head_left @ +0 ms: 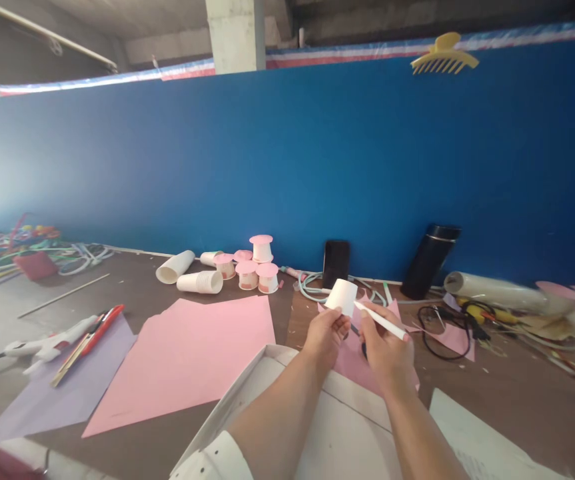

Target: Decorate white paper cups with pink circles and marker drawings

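My left hand (328, 335) is closed around the lower part of a white paper cup (342, 297), which is upside down and slightly tilted. In my right hand (384, 347) is a white marker pen (384, 323), gripped like a writing tool, its tip close to the cup's right side. Whether the tip touches the cup I cannot tell. Something dark shows between my hands, mostly hidden by the fingers. Beneath them lie cut pieces of pink paper (354, 363). Several upturned cups with pink paper tops (267, 270) stand grouped near the blue partition.
Pink sheets (197, 353) and a lilac sheet (77, 393) lie left, with a glue gun (62, 339) and red-handled cutter (102, 327). Stacked cups (200, 283) rest behind. A phone (336, 263) and black bottle (428, 263) lean on the blue partition (287, 160). Cables (444, 340) lie right.
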`<state>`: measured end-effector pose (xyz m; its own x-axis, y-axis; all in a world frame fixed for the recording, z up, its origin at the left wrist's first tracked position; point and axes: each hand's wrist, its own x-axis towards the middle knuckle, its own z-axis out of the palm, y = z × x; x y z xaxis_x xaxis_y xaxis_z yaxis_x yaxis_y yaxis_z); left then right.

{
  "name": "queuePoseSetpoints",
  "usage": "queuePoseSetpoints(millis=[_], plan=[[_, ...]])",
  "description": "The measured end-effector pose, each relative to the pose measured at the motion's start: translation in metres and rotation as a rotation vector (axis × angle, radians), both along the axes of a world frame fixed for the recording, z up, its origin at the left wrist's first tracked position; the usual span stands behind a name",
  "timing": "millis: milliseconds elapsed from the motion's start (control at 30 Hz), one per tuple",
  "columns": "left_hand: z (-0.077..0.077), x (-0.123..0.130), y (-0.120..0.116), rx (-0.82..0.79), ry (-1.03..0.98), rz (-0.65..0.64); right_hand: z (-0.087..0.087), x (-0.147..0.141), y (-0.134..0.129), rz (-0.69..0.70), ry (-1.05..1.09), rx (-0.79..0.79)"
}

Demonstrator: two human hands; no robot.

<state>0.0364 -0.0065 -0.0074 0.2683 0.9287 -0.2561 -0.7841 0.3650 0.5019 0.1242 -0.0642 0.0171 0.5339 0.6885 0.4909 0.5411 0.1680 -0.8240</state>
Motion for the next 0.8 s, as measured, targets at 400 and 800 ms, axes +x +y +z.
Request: queuePoseSetpoints(millis=[400,800], plan=[[-0.0011,0.0029,-0.0029,0.101,0.078,0.006,-0.0011,-0.0027,0.0000,-0.014,-0.027,0.005],[-0.0034,0.0056,-0.0022,0.098,0.097,0.017,-0.0017,-0.0014,-0.0005,-0.015,-0.051,0.026]])
